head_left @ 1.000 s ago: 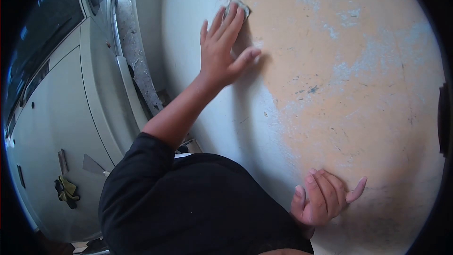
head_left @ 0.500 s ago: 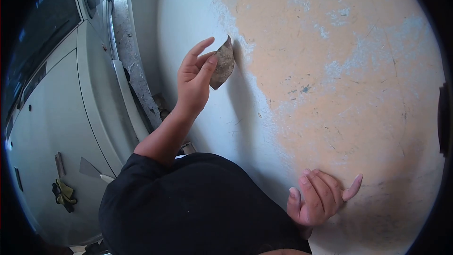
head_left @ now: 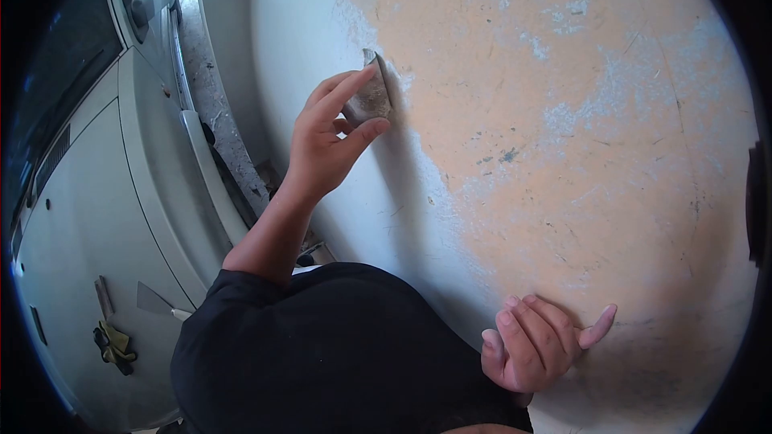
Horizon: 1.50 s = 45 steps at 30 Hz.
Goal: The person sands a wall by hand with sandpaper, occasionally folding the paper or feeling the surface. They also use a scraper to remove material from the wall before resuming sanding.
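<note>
My left hand point(head_left: 326, 133) is at the upper left, close to the wall point(head_left: 515, 217). Between its fingers and thumb is a worn, curled piece of grey-brown sandpaper point(head_left: 373, 100). The sandpaper lies near the border where white coating meets peach paint, its top corner bent up. Lower right, my right hand point(head_left: 535, 345) holds nothing and is close against the painted surface. Its fingers are loosely bent, with the little finger sticking out to the side.
A pale car point(head_left: 96, 193) stands along the left. On its hood lie a scraper point(head_left: 153, 300) with a light handle, a narrow strip-like tool point(head_left: 104, 297) and a yellow-and-black glove or rag point(head_left: 117, 345). A debris-strewn strip of floor point(head_left: 213, 88) runs between car and wall.
My left hand has shifted its fingers on the sandpaper: the index finger now lies over its upper part, the thumb at its lower edge. The view has shifted slightly; my right hand stays near its place.
</note>
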Available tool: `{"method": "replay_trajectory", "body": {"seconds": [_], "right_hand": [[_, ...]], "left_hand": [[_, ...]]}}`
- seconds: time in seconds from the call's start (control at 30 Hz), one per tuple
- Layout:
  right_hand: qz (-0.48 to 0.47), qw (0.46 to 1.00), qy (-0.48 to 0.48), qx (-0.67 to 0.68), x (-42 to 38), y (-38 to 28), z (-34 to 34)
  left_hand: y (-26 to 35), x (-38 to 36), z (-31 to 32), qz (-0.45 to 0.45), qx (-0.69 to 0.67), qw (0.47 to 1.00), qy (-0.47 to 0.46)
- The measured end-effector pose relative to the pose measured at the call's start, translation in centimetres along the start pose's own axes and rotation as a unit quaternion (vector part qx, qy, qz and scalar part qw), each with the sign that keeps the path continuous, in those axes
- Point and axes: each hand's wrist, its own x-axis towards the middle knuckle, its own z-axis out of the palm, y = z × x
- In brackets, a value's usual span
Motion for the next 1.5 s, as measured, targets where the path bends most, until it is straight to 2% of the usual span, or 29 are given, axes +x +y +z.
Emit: {"method": "replay_trajectory", "body": {"seconds": [0.1, 0.17, 0.2, 0.27, 0.37, 0.4, 0.47, 0.6, 0.67, 0.8, 0.9, 0.97, 1.0, 1.03, 1.1, 1.13, 1.23, 1.27, 1.37, 1.43, 1.5], "right_hand": [[0.002, 1.000, 0.000, -0.004, -0.1, 0.0, 0.0], [0.000, 1.000, 0.002, -0.006, 0.0, 0.0, 0.2], [-0.001, 1.000, 0.004, -0.008, 0.0, 0.0, 0.2], [0.001, 1.000, 0.001, -0.010, 0.1, -0.1, 0.1], [0.004, 1.000, 0.000, -0.016, 0.1, -0.2, 0.2], [0.003, 1.000, 0.001, -0.018, 0.1, -0.1, 0.3], [0.001, 1.000, 0.003, -0.019, 0.1, -0.1, 0.3], [0.001, 1.000, -0.007, -0.029, 0.1, -0.1, 0.2], [-0.002, 1.000, -0.006, -0.030, 0.1, -0.1, 0.2], [-0.016, 0.999, 0.011, -0.035, 0.3, 0.1, 0.6], [-0.024, 0.998, 0.035, -0.037, 0.3, 0.2, 1.0], [-0.026, 0.998, 0.031, -0.042, 0.5, 0.2, 1.0], [-0.027, 0.998, 0.029, -0.049, 0.5, 0.2, 1.0], [-0.028, 0.998, 0.030, -0.049, 0.4, 0.2, 1.0], [-0.024, 0.998, 0.040, -0.049, 0.3, 0.2, 1.2], [-0.024, 0.998, 0.041, -0.049, 0.3, 0.2, 1.2], [-0.016, 0.998, 0.026, -0.049, 0.3, 0.1, 1.1], [-0.020, 0.998, 0.033, -0.047, 0.3, 0.2, 1.2], [-0.024, 0.998, 0.037, -0.049, 0.3, 0.2, 1.3], [-0.029, 0.997, 0.036, -0.054, 0.5, 0.1, 1.1], [-0.013, 0.998, 0.016, -0.058, 0.5, -0.1, 0.8]], "left_hand": [[-0.2, 0.5, 0.4, 0.051, 0.021, 0.998, 0.004], [-0.6, 1.0, 0.8, -0.020, -0.185, 0.979, 0.077], [-0.5, 1.4, 0.6, -0.020, -0.186, 0.979, 0.078], [0.0, 2.3, 0.1, -0.113, -0.208, 0.970, 0.052], [-0.3, 3.1, 0.2, -0.123, -0.213, 0.968, 0.048], [-0.6, 3.2, 0.4, -0.123, -0.213, 0.968, 0.048], [-1.4, 3.2, 0.8, -0.048, -0.221, 0.972, 0.060], [-1.8, 3.5, 0.7, -0.026, -0.209, 0.975, 0.065], [-1.0, 3.8, 0.7, 0.016, -0.224, 0.970, 0.089], [-0.6, 4.3, 0.2, -0.047, -0.181, 0.979, 0.084], [-1.6, 4.5, 1.4, -0.065, -0.246, 0.962, 0.103], [-1.5, 3.9, 2.3, -0.013, -0.150, 0.982, 0.113], [-2.0, 3.7, 2.3, 0.074, 0.059, 0.986, 0.136], [-2.2, 3.6, 2.4, 0.074, 0.059, 0.986, 0.137], [-2.5, 3.6, 2.5, 0.255, 0.179, 0.933, 0.178], [-2.8, 3.6, 2.5, 0.257, 0.180, 0.933, 0.177], [-4.2, 3.2, 2.0, 0.177, 0.213, 0.953, 0.121], [-5.0, 3.9, 1.6, 0.212, 0.229, 0.943, 0.119], [-6.6, 6.5, 0.8, 0.168, 0.188, 0.958, 0.140], [-6.3, 7.5, 0.1, 0.168, 0.219, 0.948, 0.157], [-6.2, 8.2, -0.2, 0.278, 0.249, 0.900, 0.224]]}}
